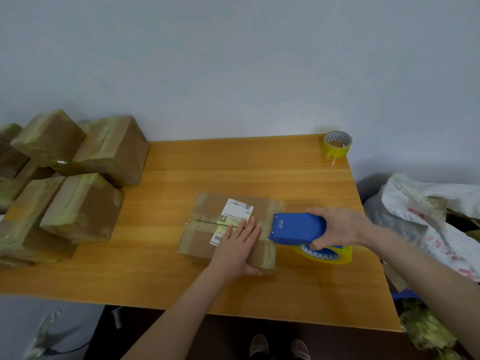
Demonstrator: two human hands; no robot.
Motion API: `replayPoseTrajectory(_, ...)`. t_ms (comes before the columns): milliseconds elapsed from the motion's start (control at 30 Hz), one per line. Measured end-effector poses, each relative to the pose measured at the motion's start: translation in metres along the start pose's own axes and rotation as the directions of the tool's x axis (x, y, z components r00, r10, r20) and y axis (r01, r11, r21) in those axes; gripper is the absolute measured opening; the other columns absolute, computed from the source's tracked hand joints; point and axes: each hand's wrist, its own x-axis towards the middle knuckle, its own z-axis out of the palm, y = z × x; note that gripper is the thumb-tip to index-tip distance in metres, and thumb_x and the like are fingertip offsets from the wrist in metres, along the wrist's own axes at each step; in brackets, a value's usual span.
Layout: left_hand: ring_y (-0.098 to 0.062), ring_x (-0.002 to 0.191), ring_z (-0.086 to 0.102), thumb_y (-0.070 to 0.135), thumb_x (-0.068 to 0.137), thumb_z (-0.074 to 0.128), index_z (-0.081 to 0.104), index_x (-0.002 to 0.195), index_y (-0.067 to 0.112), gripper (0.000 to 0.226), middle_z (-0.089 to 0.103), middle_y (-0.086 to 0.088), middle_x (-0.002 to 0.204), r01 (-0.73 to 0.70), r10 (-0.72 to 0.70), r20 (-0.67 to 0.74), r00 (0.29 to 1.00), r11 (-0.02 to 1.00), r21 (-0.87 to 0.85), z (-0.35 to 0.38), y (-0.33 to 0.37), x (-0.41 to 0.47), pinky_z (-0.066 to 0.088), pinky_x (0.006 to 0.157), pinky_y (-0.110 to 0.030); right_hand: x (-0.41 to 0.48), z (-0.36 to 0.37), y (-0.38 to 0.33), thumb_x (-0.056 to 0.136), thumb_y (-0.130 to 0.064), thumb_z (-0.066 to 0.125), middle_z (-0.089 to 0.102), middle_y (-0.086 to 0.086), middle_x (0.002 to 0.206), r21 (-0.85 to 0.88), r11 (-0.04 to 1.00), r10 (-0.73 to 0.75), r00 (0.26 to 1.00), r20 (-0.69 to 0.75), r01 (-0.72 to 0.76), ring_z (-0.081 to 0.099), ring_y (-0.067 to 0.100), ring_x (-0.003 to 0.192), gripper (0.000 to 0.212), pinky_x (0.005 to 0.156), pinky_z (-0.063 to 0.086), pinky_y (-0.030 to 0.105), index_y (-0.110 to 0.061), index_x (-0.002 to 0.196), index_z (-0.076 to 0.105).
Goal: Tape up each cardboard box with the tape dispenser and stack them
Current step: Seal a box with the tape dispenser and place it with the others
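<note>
A flat cardboard box [207,219] with a white shipping label lies in the middle of the wooden table [259,167]. My left hand [237,249] rests flat on the box's near right part, fingers spread, thumb over the front edge. My right hand [337,228] grips a blue tape dispenser [296,228] loaded with a yellow roll. The dispenser's front edge sits at the box's right end, on the centre seam. A pile of taped boxes [78,178] stands at the table's left end, some lying on top of others.
A spare roll of yellow tape [337,144] stands at the table's far right corner. White plastic bags [428,216] with cardboard lie off the right edge. A plain wall runs behind the table. My shoes [278,348] show below the front edge.
</note>
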Motion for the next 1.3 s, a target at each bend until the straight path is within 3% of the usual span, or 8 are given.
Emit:
replayPoseTrajectory(133,-0.016,0.143,-0.022,0.07,0.073,0.061,-0.02,0.148,0.022,0.121,-0.033,0.005,0.149,0.018,-0.019,0.021,1.0,1.0,0.019,-0.002,-0.019,-0.003,-0.012,0.116,-0.039,0.004,0.007,-0.016,0.068,-0.054,0.07,0.059,-0.012,0.104,-0.054,0.998,-0.027,0.999,-0.034,0.025,0.058,0.017,0.092,0.073,0.076,0.053,0.038,-0.04,0.133,0.039)
replayPoseTrajectory(267,-0.016,0.145,-0.019,0.067,0.073,0.064,-0.015,0.151,0.023,0.119,-0.031,0.008,0.149,0.014,-0.014,0.029,0.999,1.0,-0.017,-0.003,-0.03,-0.007,-0.011,0.116,-0.037,0.005,0.008,-0.016,0.069,-0.05,0.071,0.057,-0.013,0.107,0.055,0.998,-0.034,0.999,-0.022,0.035,0.057,0.018,0.095,0.075,0.081,0.053,0.041,-0.044,0.135,0.036)
replayPoseTrajectory(467,-0.017,0.146,-0.017,0.066,0.073,0.065,-0.014,0.151,0.023,0.12,-0.029,0.008,0.151,0.017,-0.016,0.031,0.999,1.0,-0.01,-0.004,-0.03,-0.007,-0.008,0.118,-0.038,-0.009,0.007,0.018,0.067,-0.042,0.075,0.058,-0.013,0.104,0.155,0.988,0.013,0.999,0.034,-0.018,0.058,0.014,0.095,0.066,0.085,0.053,0.042,-0.046,0.124,0.042)
replayPoseTrajectory(667,-0.017,0.144,-0.023,0.084,0.066,0.051,-0.022,0.149,0.027,0.125,-0.027,0.004,0.154,0.059,-0.058,0.007,0.998,0.997,-0.047,-0.01,-0.009,-0.005,-0.01,0.118,-0.042,0.001,0.015,0.008,0.068,-0.043,0.07,0.059,-0.012,0.099,0.054,0.998,0.025,0.999,0.032,-0.027,0.057,0.014,0.089,0.068,0.073,0.052,0.036,-0.038,0.13,0.043)
replayPoseTrajectory(800,-0.016,0.145,-0.02,0.078,0.076,0.048,-0.016,0.151,0.023,0.113,-0.026,0.009,0.154,0.012,-0.012,0.002,1.0,0.997,-0.072,-0.008,0.004,0.002,-0.012,0.118,-0.04,0.006,0.013,0.006,0.069,-0.044,0.07,0.057,-0.012,0.098,0.008,0.999,0.035,0.997,0.062,-0.036,0.057,0.016,0.088,0.069,0.066,0.047,0.032,-0.038,0.132,0.042)
replayPoseTrajectory(967,-0.012,0.146,-0.016,0.073,0.079,0.05,-0.01,0.152,0.022,0.108,-0.02,0.01,0.157,0.0,0.0,0.005,1.0,0.996,-0.092,-0.008,-0.003,0.004,-0.01,0.119,-0.038,-0.003,0.008,0.019,0.07,-0.04,0.074,0.06,-0.01,0.106,0.15,0.988,0.03,0.997,0.078,-0.042,0.059,0.015,0.094,0.067,0.083,0.054,0.038,-0.037,0.13,0.044)
replayPoseTrajectory(1100,-0.012,0.145,-0.018,0.071,0.08,0.051,-0.011,0.152,0.024,0.106,-0.022,0.012,0.154,-0.013,0.013,0.001,1.0,0.997,-0.081,-0.008,-0.002,0.005,-0.01,0.119,-0.038,-0.008,0.01,0.021,0.071,-0.038,0.074,0.059,-0.011,0.102,0.201,0.978,0.035,0.994,0.108,-0.056,0.058,0.013,0.091,0.064,0.078,0.051,0.033,-0.04,0.127,0.044)
replayPoseTrajectory(1300,-0.011,0.144,-0.02,0.071,0.08,0.052,-0.011,0.152,0.025,0.106,-0.025,0.013,0.152,-0.031,0.034,0.024,0.999,0.995,-0.092,-0.008,-0.004,0.005,-0.012,0.117,-0.039,0.013,0.01,-0.011,0.066,-0.05,0.065,0.059,-0.009,0.097,-0.053,0.994,0.099,0.983,0.152,-0.092,0.058,0.019,0.091,0.064,0.07,0.048,0.033,-0.041,0.125,0.043)
